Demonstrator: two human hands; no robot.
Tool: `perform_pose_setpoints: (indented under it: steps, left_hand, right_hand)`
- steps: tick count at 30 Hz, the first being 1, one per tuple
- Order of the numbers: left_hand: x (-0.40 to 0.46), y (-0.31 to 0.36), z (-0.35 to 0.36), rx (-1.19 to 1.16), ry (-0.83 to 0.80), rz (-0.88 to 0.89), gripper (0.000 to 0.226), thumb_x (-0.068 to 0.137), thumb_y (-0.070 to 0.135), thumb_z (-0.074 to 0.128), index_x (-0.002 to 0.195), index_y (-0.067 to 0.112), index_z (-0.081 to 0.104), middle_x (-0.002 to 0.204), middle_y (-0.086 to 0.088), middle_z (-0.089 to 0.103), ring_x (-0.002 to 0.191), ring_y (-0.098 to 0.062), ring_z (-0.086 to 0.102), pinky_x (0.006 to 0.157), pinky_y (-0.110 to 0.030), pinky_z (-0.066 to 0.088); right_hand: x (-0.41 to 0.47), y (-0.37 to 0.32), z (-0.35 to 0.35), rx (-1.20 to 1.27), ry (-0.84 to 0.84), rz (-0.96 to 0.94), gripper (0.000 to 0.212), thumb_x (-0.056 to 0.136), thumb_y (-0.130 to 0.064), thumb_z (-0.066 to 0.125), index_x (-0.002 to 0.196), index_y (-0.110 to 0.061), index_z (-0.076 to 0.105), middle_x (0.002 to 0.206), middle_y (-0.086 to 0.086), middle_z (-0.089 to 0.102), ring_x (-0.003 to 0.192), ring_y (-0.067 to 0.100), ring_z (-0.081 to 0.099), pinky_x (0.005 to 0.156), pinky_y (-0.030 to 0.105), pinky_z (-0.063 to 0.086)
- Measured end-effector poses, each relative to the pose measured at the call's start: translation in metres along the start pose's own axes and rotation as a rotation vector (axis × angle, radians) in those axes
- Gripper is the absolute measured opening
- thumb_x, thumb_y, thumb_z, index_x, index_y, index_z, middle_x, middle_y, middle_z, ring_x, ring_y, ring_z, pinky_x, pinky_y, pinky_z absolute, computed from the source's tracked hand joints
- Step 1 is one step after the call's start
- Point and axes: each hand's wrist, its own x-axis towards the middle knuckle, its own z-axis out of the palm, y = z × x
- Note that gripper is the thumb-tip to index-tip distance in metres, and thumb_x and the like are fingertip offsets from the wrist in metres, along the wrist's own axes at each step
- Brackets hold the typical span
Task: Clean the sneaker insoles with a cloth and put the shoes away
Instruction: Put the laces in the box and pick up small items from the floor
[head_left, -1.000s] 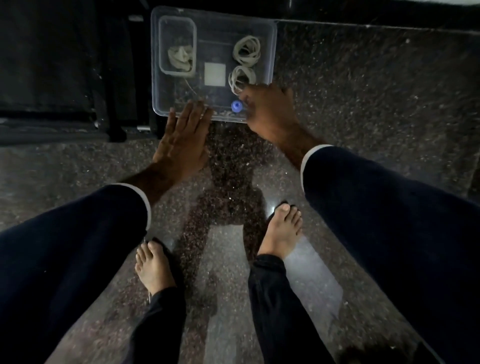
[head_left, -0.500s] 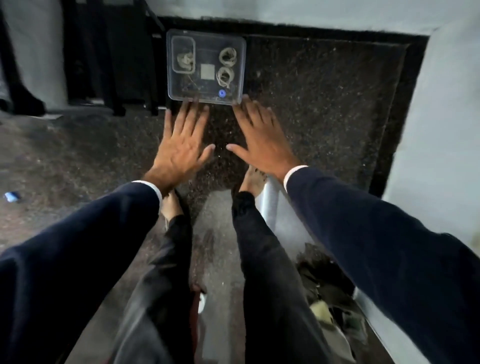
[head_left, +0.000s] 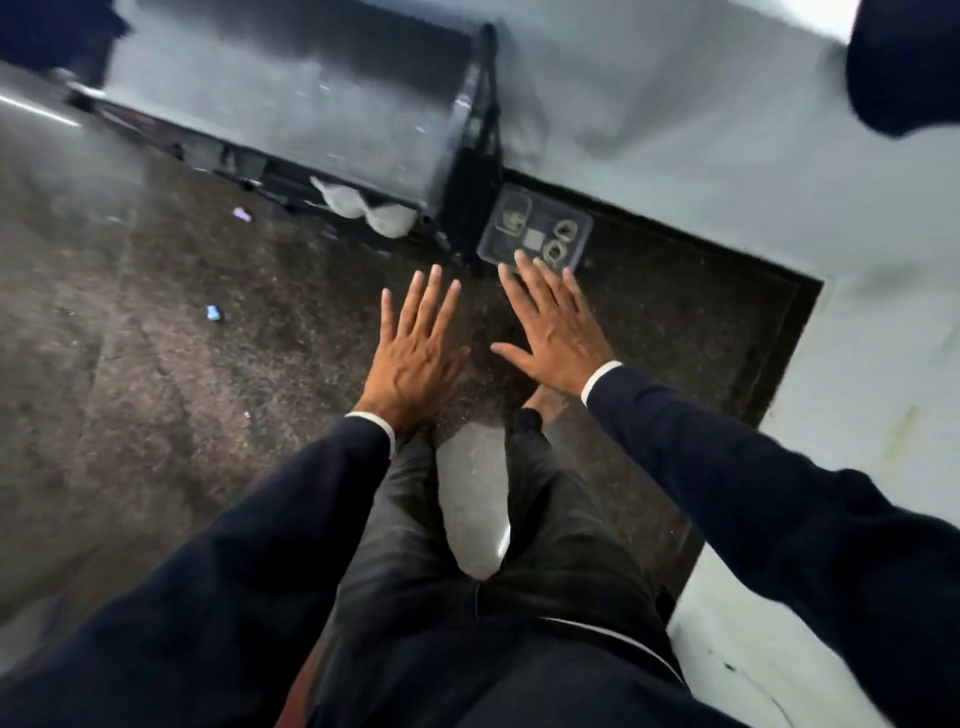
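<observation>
Standing over dark speckled floor (head_left: 156, 415). Left hand (head_left: 413, 358), right hand (head_left: 558, 332): grip wide, fingers spread, holding nothing. Beyond, clear plastic box (head_left: 535, 234) against wall. Sneakers, insoles, cloth not visible; handling not judgeable.

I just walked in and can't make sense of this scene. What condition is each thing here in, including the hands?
left hand: open, fingers spread, holding nothing.
right hand: open, fingers spread, holding nothing.
clear plastic box: on the floor by the wall, with coiled laces and a smaller tub in it; whether it has a lid is unclear.
small blue item: lying loose on the floor.
Sneakers and cloth: not in view.
</observation>
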Motion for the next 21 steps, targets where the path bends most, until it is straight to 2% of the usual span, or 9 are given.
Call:
perform_pose_setpoints:
  steps: [5, 10, 14, 18, 21]
  left_hand:
    - [-0.061, -0.059, -0.043, -0.026, 0.102, -0.173, 0.076, 0.098, 0.051, 0.035, 0.161, 0.013, 0.018, 0.169, -0.013, 0.009, 0.157, -0.031, 0.007, 0.122, -0.062, 0.01]
    - [-0.129, -0.133, -0.068, -0.033, 0.161, -0.296, 0.074, 0.098, 0.051, 0.032, 0.16, 0.011, 0.021, 0.169, -0.015, 0.011, 0.156, -0.032, 0.011, 0.12, -0.064, 0.015]
    - [-0.18, -0.192, -0.079, -0.052, 0.179, -0.416, 0.074, 0.098, 0.05, 0.03, 0.16, 0.01, 0.02, 0.169, -0.016, 0.011, 0.156, -0.032, 0.01, 0.121, -0.063, 0.014]
    - [-0.221, -0.251, -0.081, -0.072, 0.176, -0.496, 0.073, 0.099, 0.05, 0.026, 0.16, 0.012, 0.02, 0.169, -0.015, 0.009, 0.156, -0.03, 0.01, 0.123, -0.061, 0.013]
    - [-0.237, -0.292, -0.079, -0.088, 0.164, -0.531, 0.072, 0.099, 0.051, 0.023, 0.159, 0.012, 0.024, 0.169, -0.014, 0.01, 0.156, -0.03, 0.011, 0.122, -0.062, 0.015]
  right_hand:
    - [0.025, -0.085, -0.042, -0.029, 0.01, -0.155, 0.092, 0.091, -0.066, 0.045, 0.16, -0.015, 0.013, 0.167, 0.013, 0.012, 0.153, 0.031, 0.019, 0.124, 0.053, 0.015]
    - [0.066, -0.186, -0.07, -0.083, -0.023, -0.306, 0.089, 0.091, -0.064, 0.047, 0.159, -0.014, 0.019, 0.166, 0.014, 0.018, 0.151, 0.032, 0.027, 0.122, 0.054, 0.021]
    - [0.1, -0.266, -0.09, -0.09, -0.021, -0.384, 0.087, 0.091, -0.056, 0.058, 0.159, -0.014, 0.021, 0.166, 0.013, 0.019, 0.151, 0.032, 0.024, 0.123, 0.053, 0.021]
    - [0.132, -0.338, -0.093, -0.131, -0.04, -0.451, 0.085, 0.093, -0.053, 0.056, 0.16, -0.016, 0.018, 0.167, 0.011, 0.015, 0.154, 0.029, 0.017, 0.125, 0.048, 0.017]
    - [0.159, -0.381, -0.089, -0.145, -0.062, -0.489, 0.085, 0.093, -0.049, 0.059, 0.159, -0.013, 0.02, 0.166, 0.013, 0.018, 0.152, 0.031, 0.022, 0.124, 0.046, 0.02]
